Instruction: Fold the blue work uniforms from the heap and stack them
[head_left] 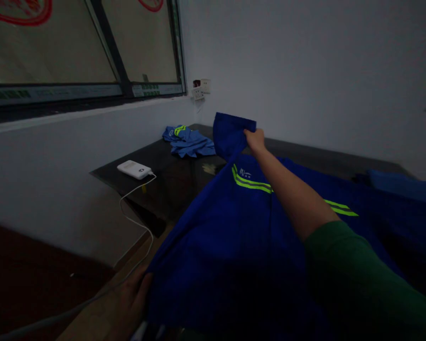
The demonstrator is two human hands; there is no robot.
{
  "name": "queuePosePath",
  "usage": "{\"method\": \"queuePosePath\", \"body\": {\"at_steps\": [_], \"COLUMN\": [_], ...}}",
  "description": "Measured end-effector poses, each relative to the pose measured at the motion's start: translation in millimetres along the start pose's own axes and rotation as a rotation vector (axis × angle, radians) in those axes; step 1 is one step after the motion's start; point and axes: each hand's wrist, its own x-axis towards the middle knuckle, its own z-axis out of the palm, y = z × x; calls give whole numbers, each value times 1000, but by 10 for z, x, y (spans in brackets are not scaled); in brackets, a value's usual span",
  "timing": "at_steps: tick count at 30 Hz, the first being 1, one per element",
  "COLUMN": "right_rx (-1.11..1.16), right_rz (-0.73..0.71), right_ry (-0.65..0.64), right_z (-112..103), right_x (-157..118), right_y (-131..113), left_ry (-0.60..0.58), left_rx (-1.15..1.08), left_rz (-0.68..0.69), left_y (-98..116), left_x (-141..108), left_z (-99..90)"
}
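A dark blue work jacket (213,237) with yellow-green reflective stripes and a small white chest print spreads across the table in front of me. My right hand (254,138) pinches a raised end of it near the top; whether that end is a sleeve or the collar I cannot tell. Low on the left, my left hand (137,293) grips the jacket's side edge, thumb in front and the other fingers mostly hidden in shadow. The cloth is drawn taut between both hands.
A crumpled lighter blue garment (191,142) lies at the dark table's (163,173) far left. Nearer, a white power bank (134,169) trails a white cable (151,232) over the edge. More blue cloth (401,187) lies right. Wall sockets (200,89) and a window are behind.
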Motion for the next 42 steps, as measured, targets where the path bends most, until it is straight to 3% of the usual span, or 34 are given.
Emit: {"method": "queuePosePath", "body": {"at_steps": [5, 9, 13, 16, 19, 21, 25, 28, 32, 34, 37, 42], "right_rx": [454, 632, 743, 760, 705, 650, 614, 574, 217, -68, -448, -546], "right_rz": [279, 347, 264, 266, 366, 467, 595, 589, 617, 592, 469, 310], "right_ry": [87, 149, 185, 187, 86, -16, -173, -166, -398, -464, -374, -359], "right_z": [-725, -1176, -1577, -1748, -1809, -1828, -1873, -1922, -2007, -2011, -1891, -1511], "right_x": [0, -161, -381, -645, -877, -941, -819, -624, -373, -251, -78, 47], "right_y": [500, 679, 931, 1230, 1509, 1629, 1711, 1710, 1678, 1647, 1592, 1557], "left_ry": [-187, -441, -885, -1016, -1013, -1011, -994, -989, -1001, -1017, -1066, -1136], "left_rx": [85, 164, 271, 428, 510, 504, 424, 392, 356, 321, 286, 317], "left_rz": [194, 373, 542, 556, 494, 469, 456, 432, 403, 410, 398, 231], "left_y": [505, 871, 1004, 923, 820, 787, 756, 703, 596, 522, 373, 183], "left_x": [-132, -336, -521, -629, -673, -674, -690, -731, -728, -688, -614, -545], "left_z": [-107, 20, 481, 952, 1324, 1461, 1539, 1554, 1566, 1568, 1612, 1809]}}
